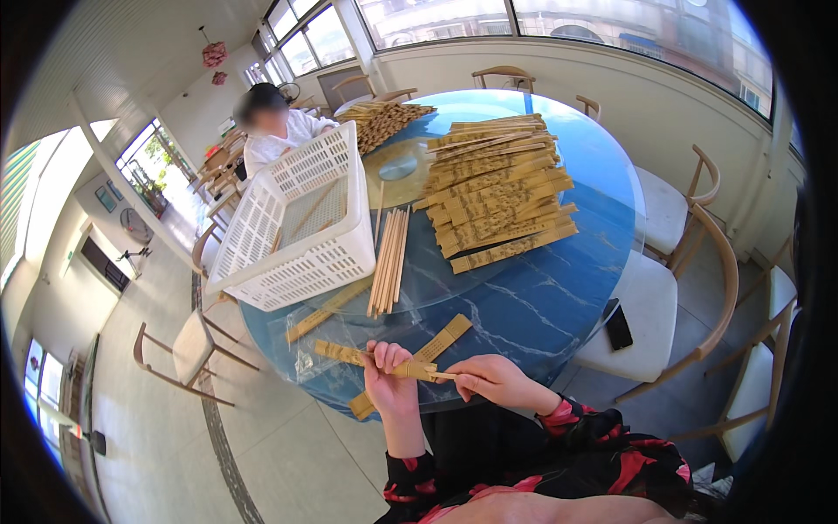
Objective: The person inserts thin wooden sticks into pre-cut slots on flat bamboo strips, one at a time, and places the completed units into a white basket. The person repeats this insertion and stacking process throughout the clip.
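My left hand (pixel 390 377) is closed around a long brown paper chopstick sleeve (pixel 339 352). In my right hand (pixel 497 382), the fingers pinch the ends of wooden chopsticks (pixel 444 376), whose other part is inside the sleeve's right end. Under the sleeve, another brown paper sleeve (pixel 449 336) lies slantwise on the blue marbled table (pixel 524 297). A row of loose chopsticks (pixel 390 266) rests just beyond my hands. Farther off is a large pile of brown paper sleeves (pixel 497 192).
A white plastic basket (pixel 305 272) with a few chopsticks stands at the left, near a flat sleeve (pixel 327 312). Behind it sits another person (pixel 271 131). A second heap (pixel 384 122) lies at the back. Chairs surround the table; one (pixel 642 297) holds a dark phone (pixel 618 326).
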`<state>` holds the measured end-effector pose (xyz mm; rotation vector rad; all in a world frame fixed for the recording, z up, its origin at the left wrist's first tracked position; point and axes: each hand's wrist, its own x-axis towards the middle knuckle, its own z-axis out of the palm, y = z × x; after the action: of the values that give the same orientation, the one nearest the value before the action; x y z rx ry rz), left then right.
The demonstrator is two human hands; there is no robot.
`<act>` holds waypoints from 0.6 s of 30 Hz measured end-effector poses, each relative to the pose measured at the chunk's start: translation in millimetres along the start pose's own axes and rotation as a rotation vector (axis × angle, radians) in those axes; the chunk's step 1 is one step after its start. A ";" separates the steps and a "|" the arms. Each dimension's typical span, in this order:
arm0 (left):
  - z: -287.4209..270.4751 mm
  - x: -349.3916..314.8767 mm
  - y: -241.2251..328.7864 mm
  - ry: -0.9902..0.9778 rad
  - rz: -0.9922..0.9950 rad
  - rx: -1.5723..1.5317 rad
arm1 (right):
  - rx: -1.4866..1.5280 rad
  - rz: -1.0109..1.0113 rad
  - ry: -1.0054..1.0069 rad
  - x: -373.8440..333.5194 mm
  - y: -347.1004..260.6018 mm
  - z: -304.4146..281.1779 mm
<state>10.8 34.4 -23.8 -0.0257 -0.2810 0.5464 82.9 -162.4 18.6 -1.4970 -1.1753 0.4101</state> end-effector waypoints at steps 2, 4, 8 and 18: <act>-2.5 0.2 0.1 0.033 0.001 -0.070 | 0.057 0.016 -0.042 -0.7 1.1 -1.6; 0.4 -2.3 -2.2 0.040 0.012 -0.046 | 0.072 0.036 -0.077 -1.0 1.1 -2.2; 1.8 -3.5 -3.3 0.052 0.012 -0.042 | 0.033 0.067 -0.085 0.6 -1.0 -2.8; 7.8 -4.2 -4.0 0.032 0.031 -0.059 | -0.054 0.134 -0.051 5.0 0.1 0.4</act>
<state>7.2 28.4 -17.0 -0.0958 -0.2660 0.5676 84.9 -157.9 20.0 -1.6262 -1.1375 0.5137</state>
